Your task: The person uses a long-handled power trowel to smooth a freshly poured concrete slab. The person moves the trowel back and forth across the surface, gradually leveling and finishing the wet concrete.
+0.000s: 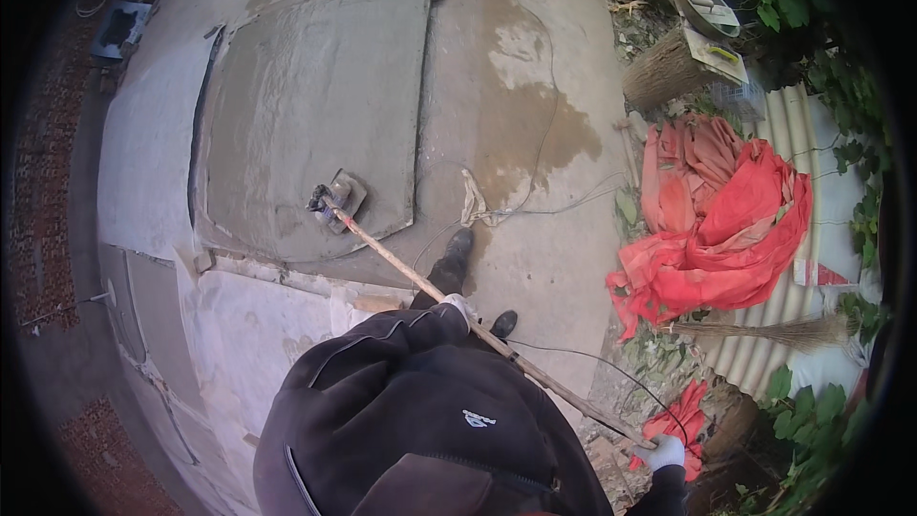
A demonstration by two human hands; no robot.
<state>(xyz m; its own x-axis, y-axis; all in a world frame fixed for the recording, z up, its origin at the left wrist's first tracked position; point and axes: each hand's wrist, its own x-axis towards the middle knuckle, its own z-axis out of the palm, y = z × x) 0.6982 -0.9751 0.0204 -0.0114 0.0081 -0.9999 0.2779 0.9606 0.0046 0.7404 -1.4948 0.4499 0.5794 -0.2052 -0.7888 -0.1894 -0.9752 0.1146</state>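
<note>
While both hands (pixel 463 311) (pixel 665 452) clasp the pole (pixel 394 260), its head (pixel 351 201) lies forward-left — on concrete (pixel 315 86).

Left hand (pixel 460 311) and right hand (pixel 666 453) grip 1 pole (pixel 396 260), its head (pixel 351 199) on grey concrete (pixel 320 96).

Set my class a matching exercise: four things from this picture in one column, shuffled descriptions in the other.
Things
1. wooden pole
2. large red sheet
3. broom
4. flat tool head

Descriptions
A. straw-coloured, bristles toward the right
B. on the grey slab
C. held in the left hand and right hand
D. crumpled in a heap

Pairs: 1-C, 2-D, 3-A, 4-B
</note>
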